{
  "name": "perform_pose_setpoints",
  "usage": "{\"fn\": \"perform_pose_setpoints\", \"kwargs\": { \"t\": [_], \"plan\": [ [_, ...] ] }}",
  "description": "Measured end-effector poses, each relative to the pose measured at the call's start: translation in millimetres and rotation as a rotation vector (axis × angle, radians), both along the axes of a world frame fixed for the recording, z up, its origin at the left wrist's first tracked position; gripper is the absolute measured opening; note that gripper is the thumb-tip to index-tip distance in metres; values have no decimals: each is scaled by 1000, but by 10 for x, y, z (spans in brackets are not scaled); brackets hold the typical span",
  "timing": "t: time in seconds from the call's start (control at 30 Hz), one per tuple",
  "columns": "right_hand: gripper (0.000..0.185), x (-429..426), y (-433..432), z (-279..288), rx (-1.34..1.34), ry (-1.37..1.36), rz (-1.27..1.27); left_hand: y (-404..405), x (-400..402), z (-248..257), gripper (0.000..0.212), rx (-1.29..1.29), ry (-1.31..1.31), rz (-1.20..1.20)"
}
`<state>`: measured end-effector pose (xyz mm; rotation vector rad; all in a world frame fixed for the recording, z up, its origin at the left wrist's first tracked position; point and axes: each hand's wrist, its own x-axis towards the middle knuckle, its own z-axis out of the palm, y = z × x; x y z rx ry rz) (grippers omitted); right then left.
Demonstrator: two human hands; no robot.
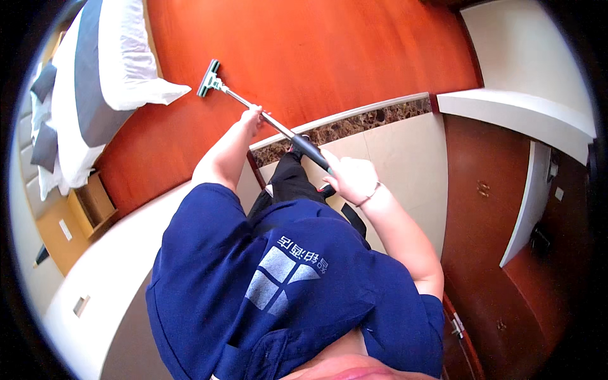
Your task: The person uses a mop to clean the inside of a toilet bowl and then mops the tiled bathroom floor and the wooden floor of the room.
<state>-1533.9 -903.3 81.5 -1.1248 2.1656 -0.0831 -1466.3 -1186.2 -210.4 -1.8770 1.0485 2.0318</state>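
My left hand (252,120) is wrapped around the metal pole of a mop (280,126), partway down its length. Higher up, my right hand (350,179) grips the end of the black handle sleeve (309,151); a thin bracelet circles that wrist. The narrow rectangular mop head (209,79), with pale green fittings, is out over the reddish-brown floor (304,57), just off the bed's corner. Whether the head presses on the floor cannot be told. The pole runs slantwise in front of my dark trousers and shoes.
A bed (88,76) with white bedding and a grey runner stands at the left, beside a wooden nightstand (92,204). A marbled threshold strip (361,120) divides the reddish floor from beige tiles (403,161) under me. Reddish-brown wooden panels (484,156) rise at the right.
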Motion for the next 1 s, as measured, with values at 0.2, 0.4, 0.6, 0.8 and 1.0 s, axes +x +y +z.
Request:
{"fn": "perform_pose_setpoints", "kwargs": {
  "t": [0.2,0.4,0.6,0.8,1.0],
  "plan": [
    [57,-12,1173,785,184,-68,-286,1127,21,-231,22,1362,453,-245],
    [62,629,1713,2087,702,74,-737,3259,-22,613,7,1164,77,-636],
    [43,1366,2152,1919,202,344,-1074,3736,-366,1182,11,712,4,-854],
    [37,1129,1807,722,23,232,-1275,2918,-1315,931,19,25,66,-1250],
    [57,373,1232,-37,-77,47,-963,2410,-1923,294,20,181,210,-774]
  ]
}}
